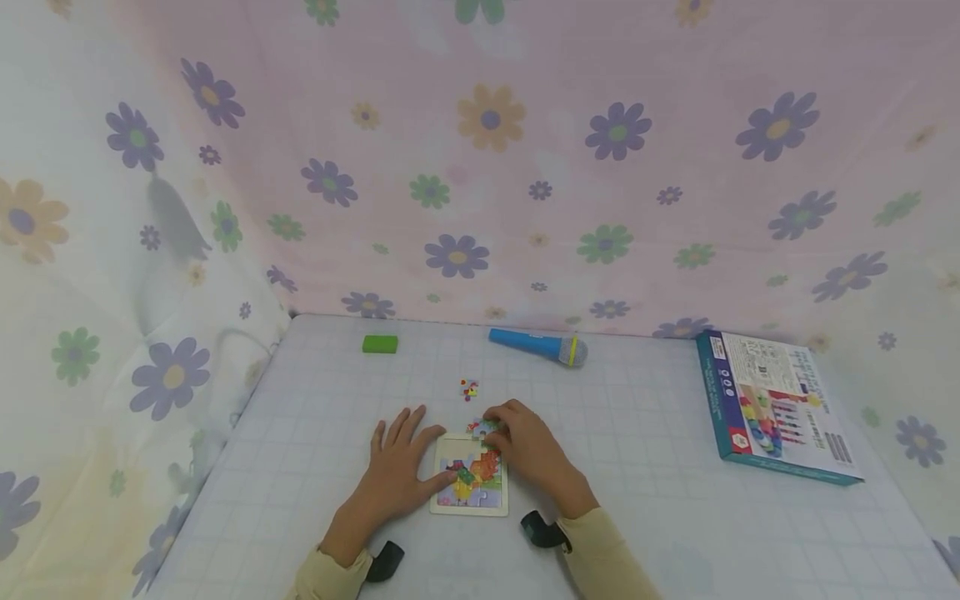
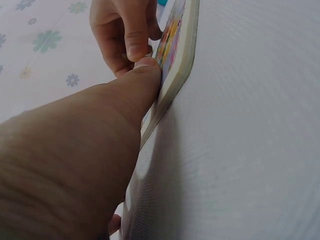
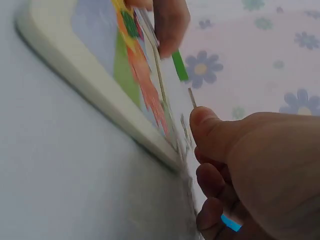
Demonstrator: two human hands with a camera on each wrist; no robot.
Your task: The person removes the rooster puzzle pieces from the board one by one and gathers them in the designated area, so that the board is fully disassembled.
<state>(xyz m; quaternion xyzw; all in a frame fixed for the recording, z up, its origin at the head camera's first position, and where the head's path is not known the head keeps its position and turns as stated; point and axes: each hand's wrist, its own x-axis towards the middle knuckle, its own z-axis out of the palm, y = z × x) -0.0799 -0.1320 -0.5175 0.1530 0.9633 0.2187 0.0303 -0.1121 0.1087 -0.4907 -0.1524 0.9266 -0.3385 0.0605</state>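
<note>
A small jigsaw puzzle in a pale frame (image 1: 471,511) lies on the table, with joined pieces in its lower and right parts and bare backing at upper left. My left hand (image 1: 397,473) lies at the frame's left side, fingers spread, its thumb (image 2: 145,67) pressing on the pieces. Above the frame's upper right corner, my right hand (image 1: 534,450) pinches a jigsaw piece (image 3: 192,97) between thumb and fingers; the right wrist view shows it edge-on, apart from the frame. Another loose jigsaw piece (image 1: 469,389) lies beyond the frame.
A green block (image 1: 380,344) and a blue toy microphone (image 1: 528,342) lie near the table's back edge. At the right is a flat toy box (image 1: 787,417). Flowered cloth (image 1: 525,158) hangs behind and at the sides.
</note>
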